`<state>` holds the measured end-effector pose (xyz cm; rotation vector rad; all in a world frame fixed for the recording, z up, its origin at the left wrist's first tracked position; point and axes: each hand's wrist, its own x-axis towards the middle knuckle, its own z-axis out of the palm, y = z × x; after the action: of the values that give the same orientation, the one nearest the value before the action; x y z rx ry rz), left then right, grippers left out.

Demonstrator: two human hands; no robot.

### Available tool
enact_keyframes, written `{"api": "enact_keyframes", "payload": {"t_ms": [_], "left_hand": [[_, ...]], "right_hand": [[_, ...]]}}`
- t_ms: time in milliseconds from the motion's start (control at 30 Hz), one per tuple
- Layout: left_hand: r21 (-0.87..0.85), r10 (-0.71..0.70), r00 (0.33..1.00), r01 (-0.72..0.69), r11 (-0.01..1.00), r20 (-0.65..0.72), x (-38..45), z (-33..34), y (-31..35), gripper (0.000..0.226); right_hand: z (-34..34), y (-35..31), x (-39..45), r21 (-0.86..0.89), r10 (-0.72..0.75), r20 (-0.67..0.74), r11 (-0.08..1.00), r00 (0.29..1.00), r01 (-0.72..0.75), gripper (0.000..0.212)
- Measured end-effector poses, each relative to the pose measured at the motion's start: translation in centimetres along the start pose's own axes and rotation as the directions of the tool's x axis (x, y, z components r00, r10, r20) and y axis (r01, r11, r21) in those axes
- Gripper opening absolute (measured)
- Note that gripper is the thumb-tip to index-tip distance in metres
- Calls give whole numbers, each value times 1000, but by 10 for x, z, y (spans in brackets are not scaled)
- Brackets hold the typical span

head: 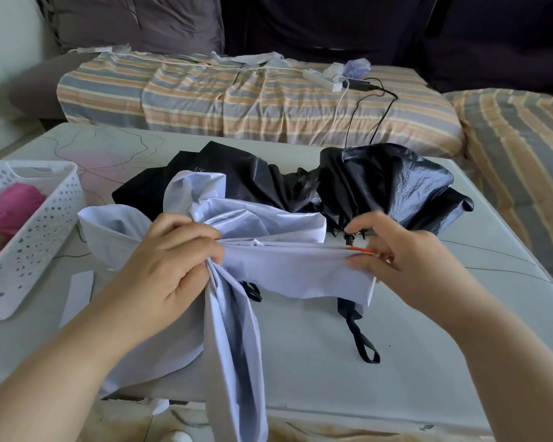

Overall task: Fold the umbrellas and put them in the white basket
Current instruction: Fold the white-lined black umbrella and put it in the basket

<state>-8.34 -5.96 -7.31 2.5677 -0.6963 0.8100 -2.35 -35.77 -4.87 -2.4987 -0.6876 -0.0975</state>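
Two hands bunch up a pale umbrella on the table.

A white basket [42, 224] with a pink umbrella [8, 212] sits at the left. The left hand [170, 263] squeezes the pale umbrella [288, 266] cloth tight. The right hand [396, 250] pinches its edge. A black umbrella [380, 186] lies just behind.

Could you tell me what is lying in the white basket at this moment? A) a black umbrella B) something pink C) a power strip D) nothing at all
B: a pink bundle shows inside the basket at the left, while the black umbrella lies on the table and both hands, left hand and right hand, grip the pale umbrella.
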Motion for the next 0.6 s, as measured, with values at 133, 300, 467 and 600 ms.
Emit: {"api": "enact_keyframes", "payload": {"t_ms": [133,300,467,600], "left_hand": [[13,38,999,-38,999,30,0,4,6,16],[27,71,997,-72,997,44,-1,9,12,13],[32,112,991,-115,993,70,-2,14,18,22],[-1,81,994,-81,997,73,-2,12,17,24]], "right_hand": [[-5,-5,-1,-406,109,165,913,980,-33,17],[10,-46,-4,-84,41,157,996,987,-28,29],[47,-75,4,-97,-123,122,986,985,135,22],[55,-79,6,-95,-111,154,987,982,126,27]]}}
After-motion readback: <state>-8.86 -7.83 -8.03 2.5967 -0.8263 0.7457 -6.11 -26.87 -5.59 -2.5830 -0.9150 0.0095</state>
